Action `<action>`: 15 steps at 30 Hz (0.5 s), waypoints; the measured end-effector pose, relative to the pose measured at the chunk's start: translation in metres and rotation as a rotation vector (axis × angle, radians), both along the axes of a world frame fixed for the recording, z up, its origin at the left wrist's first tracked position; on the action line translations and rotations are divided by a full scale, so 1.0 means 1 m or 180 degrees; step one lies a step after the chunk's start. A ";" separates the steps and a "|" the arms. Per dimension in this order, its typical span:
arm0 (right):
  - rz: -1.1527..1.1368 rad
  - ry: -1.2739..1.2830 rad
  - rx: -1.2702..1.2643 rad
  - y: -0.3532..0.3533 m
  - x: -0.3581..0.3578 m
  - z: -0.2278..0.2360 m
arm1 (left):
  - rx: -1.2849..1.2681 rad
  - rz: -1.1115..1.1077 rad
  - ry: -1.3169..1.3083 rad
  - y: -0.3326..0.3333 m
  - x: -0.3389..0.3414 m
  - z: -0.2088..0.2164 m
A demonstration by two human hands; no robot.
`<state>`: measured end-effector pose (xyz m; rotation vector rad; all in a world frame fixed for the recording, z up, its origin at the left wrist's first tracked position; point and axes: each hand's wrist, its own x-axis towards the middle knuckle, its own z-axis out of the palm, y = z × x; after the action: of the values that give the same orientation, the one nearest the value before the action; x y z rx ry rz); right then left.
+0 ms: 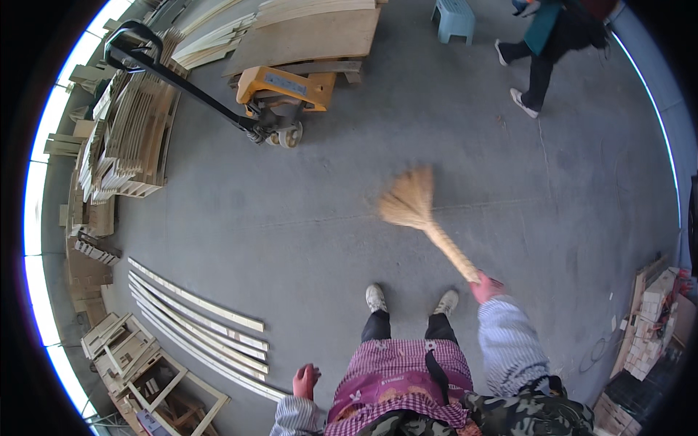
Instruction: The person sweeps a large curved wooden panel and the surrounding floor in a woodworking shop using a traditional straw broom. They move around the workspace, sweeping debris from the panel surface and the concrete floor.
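My right hand (487, 288) is wrapped round the handle end of a straw hand broom (452, 249). The broom stretches forward and to the left, and its fanned bristles (408, 200), slightly smeared by motion, are over the grey concrete floor ahead of my feet. Low at my left side, my left hand (306, 381) hangs with its fingers curled in and nothing visible in them. The closest things to it are several long pale wooden strips (211, 330) lying side by side on the floor.
A yellow pallet jack (283, 91) with a black handle stands at the far left by a board-topped pallet (305, 36). Stacked timber (127, 131) and wooden frames (156, 385) line the left. Wood blocks (649, 327) sit at right. A person (542, 54) walks near a blue stool (455, 20).
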<state>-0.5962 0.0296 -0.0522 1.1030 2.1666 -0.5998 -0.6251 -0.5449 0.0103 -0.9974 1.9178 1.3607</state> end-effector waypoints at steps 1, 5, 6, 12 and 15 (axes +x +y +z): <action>-0.0279 0.0085 -0.0082 0.024 0.041 0.006 | -0.0029 -0.0058 -0.0065 0.021 -0.001 0.007; -0.0687 -0.0541 0.0113 0.090 0.215 0.038 | 0.0089 -0.0600 -0.0072 0.110 0.003 0.011; -0.0874 -0.0697 0.0110 0.099 0.257 0.047 | 0.0022 -0.0772 -0.0155 0.130 0.006 0.011; -0.1876 -0.1308 0.0109 0.104 0.452 0.101 | 0.0303 -0.1550 -0.0126 0.234 0.015 0.009; -0.2095 -0.1481 0.0409 0.104 0.485 0.120 | 0.0217 -0.1745 -0.0170 0.258 0.008 0.011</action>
<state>-0.1107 0.1331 0.0681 1.8379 1.4429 -0.4177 -0.6176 -0.2867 0.0214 -0.4176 1.8998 1.0553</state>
